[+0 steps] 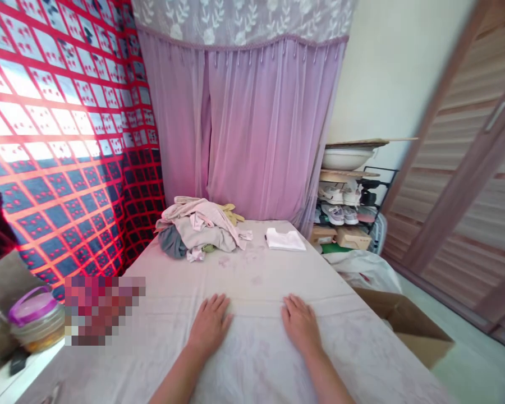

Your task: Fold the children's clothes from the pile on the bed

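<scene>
My left hand (211, 324) lies palm down on the pale cloth-covered surface (256, 359), fingers stretched out and holding nothing. To its right, my right hand (301, 324) rests flat in the same way, with a gap of bare cloth between the two. Beyond the left hand is a heap of crumpled clothes (206, 227) in pink, beige, grey and yellow. A folded white garment (285, 239) lies flat near the far right corner, beyond my right hand. Neither hand touches the clothes.
At left stand a lidded jar (37, 322) and a blurred-out reddish patch (103, 308). Purple curtains (252, 134) hang behind the surface. On the right are a shoe rack (349, 196), an open cardboard box (408, 320) and a wooden wardrobe (467, 168).
</scene>
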### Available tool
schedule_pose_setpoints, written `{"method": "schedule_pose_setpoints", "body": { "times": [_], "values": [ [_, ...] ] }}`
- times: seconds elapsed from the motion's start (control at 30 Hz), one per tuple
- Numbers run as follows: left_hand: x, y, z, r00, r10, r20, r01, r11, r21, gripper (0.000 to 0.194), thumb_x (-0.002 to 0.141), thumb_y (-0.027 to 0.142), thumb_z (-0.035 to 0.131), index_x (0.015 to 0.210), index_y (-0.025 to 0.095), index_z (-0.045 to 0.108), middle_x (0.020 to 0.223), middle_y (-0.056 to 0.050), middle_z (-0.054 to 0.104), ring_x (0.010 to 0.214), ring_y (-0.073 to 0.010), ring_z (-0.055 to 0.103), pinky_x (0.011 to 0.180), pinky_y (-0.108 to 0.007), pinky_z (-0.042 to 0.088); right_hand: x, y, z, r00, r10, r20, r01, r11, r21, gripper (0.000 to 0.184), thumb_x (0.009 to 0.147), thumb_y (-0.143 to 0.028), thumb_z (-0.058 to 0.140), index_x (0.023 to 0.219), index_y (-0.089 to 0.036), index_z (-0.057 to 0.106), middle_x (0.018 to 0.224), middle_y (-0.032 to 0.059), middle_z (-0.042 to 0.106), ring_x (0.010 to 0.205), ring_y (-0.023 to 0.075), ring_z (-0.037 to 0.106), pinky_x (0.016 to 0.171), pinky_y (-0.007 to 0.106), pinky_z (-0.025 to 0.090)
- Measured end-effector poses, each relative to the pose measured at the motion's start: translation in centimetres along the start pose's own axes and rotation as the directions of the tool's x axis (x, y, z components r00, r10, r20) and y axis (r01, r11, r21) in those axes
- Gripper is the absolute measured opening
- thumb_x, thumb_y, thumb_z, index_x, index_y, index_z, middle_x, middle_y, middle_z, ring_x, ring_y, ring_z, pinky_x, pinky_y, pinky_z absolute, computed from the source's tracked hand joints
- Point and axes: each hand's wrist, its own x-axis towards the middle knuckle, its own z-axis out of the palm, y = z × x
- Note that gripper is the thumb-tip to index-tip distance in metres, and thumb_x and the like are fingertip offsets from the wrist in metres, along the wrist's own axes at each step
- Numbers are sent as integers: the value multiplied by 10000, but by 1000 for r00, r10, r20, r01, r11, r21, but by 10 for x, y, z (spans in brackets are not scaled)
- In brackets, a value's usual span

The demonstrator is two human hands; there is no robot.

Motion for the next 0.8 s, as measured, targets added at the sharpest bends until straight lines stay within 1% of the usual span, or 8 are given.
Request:
{"method": "schedule_pose_setpoints", "body": {
  "times": [0.13,0.23,0.4,0.6,0.8],
  "values": [
    [-10,1,2,999,-22,-31,21,1000,-16,502,928,394,308,1367,193,443,1459,-62,392,1366,-235,301,1128,-446,215,-9,2,-3,998,-26,-57,25,1000,-10,382,898,-241,355,1158,-159,622,1267,97,583,1181,209,496,1010,347,313],
    [-15,2,2,999,-35,-32,33,999,-36,496,922,388,320,1366,203,441,1465,-61,385,1369,-234,291,1131,-440,202,-12,4,1,994,-42,-99,40,999,-27,367,888,-241,370,1131,-168,636,1232,94,607,1144,202,523,992,325,328],
    [-18,1,4,998,-47,-45,44,997,-70,491,913,388,334,1359,217,447,1464,-52,387,1368,-236,289,1136,-443,182,-13,10,9,983,-89,-159,86,996,-27,363,876,-231,367,1098,-153,643,1189,110,627,1111,209,547,972,335,359],
    [-18,-1,9,997,-36,-64,31,996,-84,491,915,387,324,1355,209,449,1458,-57,395,1369,-243,282,1137,-452,178,-12,15,12,984,-106,-144,99,993,-59,404,875,-251,342,1111,-120,643,1197,126,626,1114,226,558,976,348,383],
    [-17,-2,14,997,-44,-59,37,993,-115,502,914,401,307,1362,223,444,1462,-55,388,1374,-247,270,1141,-465,164,-11,25,22,980,-112,-164,106,993,-49,453,865,-311,304,1081,-140,663,1173,120,643,1098,228,577,971,362,412]
  ]
}}
